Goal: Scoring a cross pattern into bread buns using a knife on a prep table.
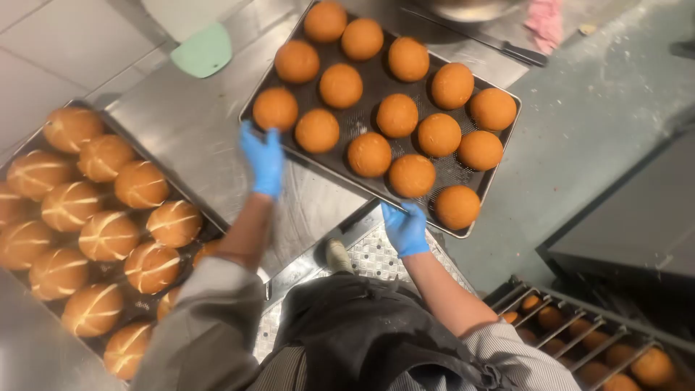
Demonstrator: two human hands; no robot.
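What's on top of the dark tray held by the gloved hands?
Fifteen round golden-brown buns sit in rows on the dark perforated baking tray, held by left hand and right hand. The buns' undersides are hidden.

Both arms reach forward from the body, and each hand wears a blue glove. The left hand is stretched further out, its fingers pointing up and closed in a grip, the bare forearm coming out of a grey sleeve. The right hand is nearer the body, fingers curled in a grip, with the forearm bare below a striped sleeve.
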